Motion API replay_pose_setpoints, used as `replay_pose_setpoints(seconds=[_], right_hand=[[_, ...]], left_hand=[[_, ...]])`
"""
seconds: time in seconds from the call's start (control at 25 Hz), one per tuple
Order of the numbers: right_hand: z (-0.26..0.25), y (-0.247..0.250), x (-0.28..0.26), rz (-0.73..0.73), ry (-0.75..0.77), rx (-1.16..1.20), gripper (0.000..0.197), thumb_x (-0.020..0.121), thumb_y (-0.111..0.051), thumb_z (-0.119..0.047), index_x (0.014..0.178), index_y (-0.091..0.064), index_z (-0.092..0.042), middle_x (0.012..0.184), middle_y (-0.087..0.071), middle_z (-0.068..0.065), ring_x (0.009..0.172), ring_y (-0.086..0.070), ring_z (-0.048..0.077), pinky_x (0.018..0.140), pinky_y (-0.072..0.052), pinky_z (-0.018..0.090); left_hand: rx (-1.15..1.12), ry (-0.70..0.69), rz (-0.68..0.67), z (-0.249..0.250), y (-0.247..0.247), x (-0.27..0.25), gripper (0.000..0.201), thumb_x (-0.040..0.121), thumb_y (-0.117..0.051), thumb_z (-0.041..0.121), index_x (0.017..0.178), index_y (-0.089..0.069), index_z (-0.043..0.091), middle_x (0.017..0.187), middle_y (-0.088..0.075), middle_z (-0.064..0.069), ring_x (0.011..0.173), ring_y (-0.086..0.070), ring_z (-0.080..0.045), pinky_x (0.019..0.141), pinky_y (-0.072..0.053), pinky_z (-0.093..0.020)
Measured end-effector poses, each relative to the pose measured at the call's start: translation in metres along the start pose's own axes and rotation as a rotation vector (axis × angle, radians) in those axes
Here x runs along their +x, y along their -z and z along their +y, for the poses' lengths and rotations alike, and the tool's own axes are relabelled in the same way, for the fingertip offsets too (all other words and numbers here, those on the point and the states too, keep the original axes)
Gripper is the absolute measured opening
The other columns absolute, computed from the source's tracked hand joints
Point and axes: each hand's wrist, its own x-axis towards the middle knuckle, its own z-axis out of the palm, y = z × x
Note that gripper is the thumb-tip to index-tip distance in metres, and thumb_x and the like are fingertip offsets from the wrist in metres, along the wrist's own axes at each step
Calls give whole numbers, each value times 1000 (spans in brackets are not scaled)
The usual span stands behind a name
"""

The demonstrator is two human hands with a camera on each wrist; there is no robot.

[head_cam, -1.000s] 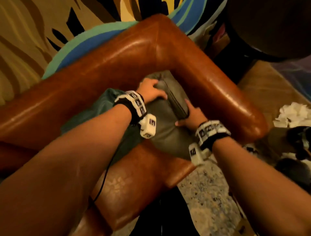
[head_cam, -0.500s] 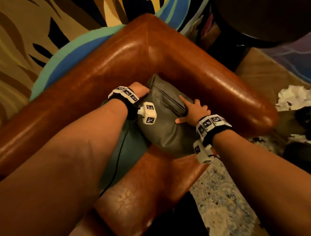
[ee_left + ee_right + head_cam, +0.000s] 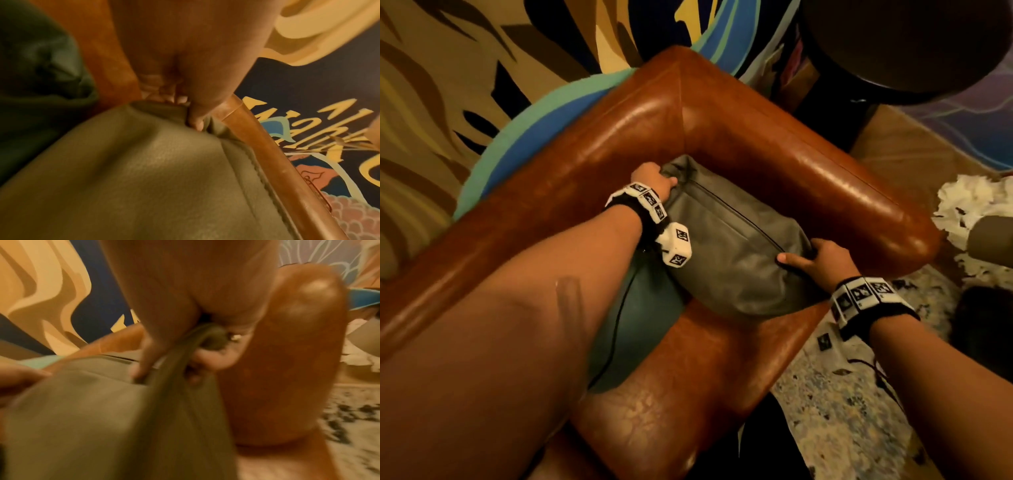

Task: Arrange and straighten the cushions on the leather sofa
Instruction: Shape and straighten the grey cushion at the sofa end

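Observation:
A grey leather cushion (image 3: 732, 250) lies in the corner of the brown leather sofa (image 3: 722, 123), leaning towards its right armrest. My left hand (image 3: 654, 180) grips the cushion's far left corner, thumb over the top; in the left wrist view the left hand (image 3: 185, 104) has its fingers curled behind the grey cushion (image 3: 144, 178). My right hand (image 3: 815, 257) pinches the near right corner, and the right wrist view shows the right hand (image 3: 174, 356) bunching the grey cushion (image 3: 102, 418) there. A dark green cushion (image 3: 633, 325) lies under my left forearm, partly hidden.
The sofa's armrest (image 3: 866, 202) runs close along the cushion's right side. A painted wall (image 3: 465, 68) stands behind the backrest. A dark round table (image 3: 907, 44) is at the upper right, white crumpled material (image 3: 969, 205) on the floor beside it, and a patterned rug (image 3: 842, 411) below.
My right hand has slid from the cushion's top seam down to its near right corner and taken hold of it. The grey cushion has turned and lies longer along the armrest.

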Motion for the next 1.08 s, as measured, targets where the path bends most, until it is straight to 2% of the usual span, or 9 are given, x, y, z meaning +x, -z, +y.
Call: replay_pose_setpoints(seconds=[0.12,0.32,0.48,0.6,0.72,0.84,0.92,1.0,1.08], right_hand=[[18,15,-5,122,42,27,80,50,-54,-92,84,-61,-20,90,-68,8,95,-66,36,73,-46,37],[12,11,-15,-36,253,-126,83,67,-75,-64,127,-43,-17,125,-60,14,111,-61,36,90,-48,40],[20,20,-6,-2,335,-315,42,86,-60,-58,111,-52,-25,100,-68,6,97,-67,33,71,-45,34],[-19,12,-4,10,261,-250,42,80,-69,-58,92,-53,-22,87,-62,2,88,-63,28,69,-44,35],[-82,24,7,73,302,91,32,81,-76,-42,90,-61,-15,89,-66,8,85,-62,22,75,-47,35],[-124,49,3,79,378,706,15,91,-65,-16,96,-56,-27,90,-66,4,77,-65,12,69,-53,29],[-99,53,5,13,163,1014,13,98,-56,-20,107,-59,-30,99,-70,8,84,-69,19,65,-52,26],[-45,26,3,53,-77,615,23,99,-54,-22,120,-63,-21,119,-67,15,109,-66,30,77,-51,30],[0,-12,-4,-118,-504,545,26,97,-57,-21,118,-67,-10,117,-68,16,105,-67,33,72,-55,30]], left_hand=[[-54,-81,168,-5,17,2,39,90,-65,41,87,-69,3,96,-72,-20,92,-66,-36,74,-44,-36],[-43,-219,176,-9,10,3,52,96,-47,54,68,-55,11,77,-64,-16,81,-63,-36,68,-40,-35],[-101,-210,238,-21,18,4,46,93,-51,55,84,-62,12,85,-64,-9,87,-62,-31,72,-43,-35],[-15,-268,404,21,3,-30,52,94,-47,57,128,-55,17,132,-52,-10,123,-50,-34,99,-42,-43],[86,-932,10,74,-35,-90,72,88,-54,63,140,-49,14,137,-54,-10,128,-50,-29,110,-40,-42],[-55,-839,-97,94,-46,-114,85,81,-66,57,148,-37,13,140,-53,-12,129,-51,-27,111,-39,-38],[-227,-740,80,98,-29,-105,49,87,-67,44,121,-63,9,113,-70,-10,106,-64,-24,95,-48,-39],[-344,-621,140,99,-14,-97,34,93,-62,40,94,-68,7,87,-71,-10,84,-66,-21,81,-48,-42],[-337,-500,155,102,-12,-95,39,96,-56,43,96,-63,5,90,-69,-11,87,-64,-23,81,-47,-41]])
